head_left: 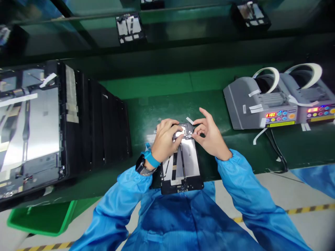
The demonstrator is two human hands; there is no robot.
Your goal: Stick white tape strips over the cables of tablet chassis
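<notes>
An open tablet housing point(192, 160) lies on the green bench top at its near edge, its silver inside and dark flat cables facing up. My left hand point(166, 139) rests over its far end, thumb and index finger closed together above small parts that they partly hide. At the housing's far right corner, my right hand point(209, 137) is closed with its fingers bent, and a short strip of white tape point(190, 120) sticks out from the fingertips. A smartwatch point(140, 164) and a blue band point(151, 158) are around my left wrist.
A stack of black tablet housings point(96, 122) stands to the left. Two grey tape dispensers point(261, 101) with lit displays stand right, tape strips hanging from them. More housings point(129, 28) sit on the shelf beyond. A green bin point(42, 218) is below left.
</notes>
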